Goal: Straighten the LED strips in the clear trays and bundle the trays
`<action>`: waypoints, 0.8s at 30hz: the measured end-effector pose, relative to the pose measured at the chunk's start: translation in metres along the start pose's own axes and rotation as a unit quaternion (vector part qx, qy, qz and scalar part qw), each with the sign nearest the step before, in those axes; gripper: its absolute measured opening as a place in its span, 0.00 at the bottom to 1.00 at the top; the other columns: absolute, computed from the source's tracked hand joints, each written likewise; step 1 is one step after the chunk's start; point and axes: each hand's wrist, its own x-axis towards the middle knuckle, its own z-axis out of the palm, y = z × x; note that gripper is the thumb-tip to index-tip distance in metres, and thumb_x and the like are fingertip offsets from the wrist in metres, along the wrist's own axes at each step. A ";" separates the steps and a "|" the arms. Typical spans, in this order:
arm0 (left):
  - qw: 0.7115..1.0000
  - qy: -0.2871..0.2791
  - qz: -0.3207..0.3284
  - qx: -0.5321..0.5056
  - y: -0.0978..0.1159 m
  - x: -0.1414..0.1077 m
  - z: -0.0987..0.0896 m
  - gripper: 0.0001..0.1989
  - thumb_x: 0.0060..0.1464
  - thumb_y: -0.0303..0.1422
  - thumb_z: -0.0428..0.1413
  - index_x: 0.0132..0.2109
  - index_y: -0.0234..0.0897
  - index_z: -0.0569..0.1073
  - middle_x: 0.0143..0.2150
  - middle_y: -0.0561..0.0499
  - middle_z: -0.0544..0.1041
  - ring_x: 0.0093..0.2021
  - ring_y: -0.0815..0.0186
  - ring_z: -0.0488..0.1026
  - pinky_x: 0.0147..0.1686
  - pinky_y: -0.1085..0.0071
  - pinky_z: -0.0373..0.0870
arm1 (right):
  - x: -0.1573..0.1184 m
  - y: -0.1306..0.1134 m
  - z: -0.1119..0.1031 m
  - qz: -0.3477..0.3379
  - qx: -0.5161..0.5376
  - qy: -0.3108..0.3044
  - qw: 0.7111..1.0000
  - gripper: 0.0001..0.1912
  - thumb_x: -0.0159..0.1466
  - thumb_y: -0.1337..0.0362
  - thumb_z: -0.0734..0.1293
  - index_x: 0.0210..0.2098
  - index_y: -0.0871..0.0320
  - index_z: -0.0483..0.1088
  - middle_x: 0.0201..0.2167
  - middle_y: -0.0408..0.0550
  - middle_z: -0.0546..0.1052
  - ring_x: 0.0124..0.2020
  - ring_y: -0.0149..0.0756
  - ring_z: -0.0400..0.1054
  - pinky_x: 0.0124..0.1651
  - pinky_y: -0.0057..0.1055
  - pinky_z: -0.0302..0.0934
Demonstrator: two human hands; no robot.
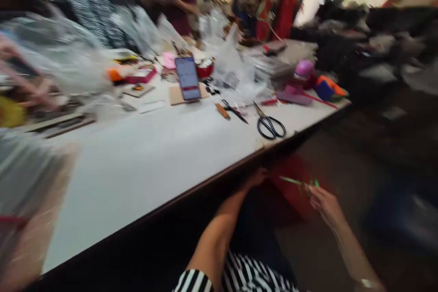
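Observation:
Below the table's front edge, my right hand [320, 198] pinches a thin green strip [290, 180], blurred by motion. My left hand [256, 178] reaches beside a red thing [290, 191] under the edge; its fingers are smeared, and whether it holds anything is hidden. Black-handled scissors [270, 127] lie on the white table [143, 159] near the edge, above both hands. Left of the scissors are a dark pen-like tool [235, 112] and a small brown piece [222, 111]. A phone [187, 78] leans upright farther back with its screen lit.
Clear plastic bags [232, 68] and mixed items crowd the table's back. A purple ball [304, 69] sits at the right end. A stack of plastic-wrapped material [27, 182] is at the left. Another person [181, 13] stands behind the table. Dark piles [369, 41] fill the right background.

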 end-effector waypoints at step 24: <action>0.996 0.075 0.034 0.027 -0.045 0.041 0.015 0.13 0.59 0.36 0.53 0.48 0.34 0.70 0.48 0.46 0.73 0.45 0.63 0.72 0.45 0.59 0.71 | 0.020 0.073 0.026 0.129 0.156 0.040 0.979 0.29 0.48 0.39 0.68 0.29 0.62 0.72 0.16 0.42 0.68 0.13 0.23 0.55 0.14 0.22 0.47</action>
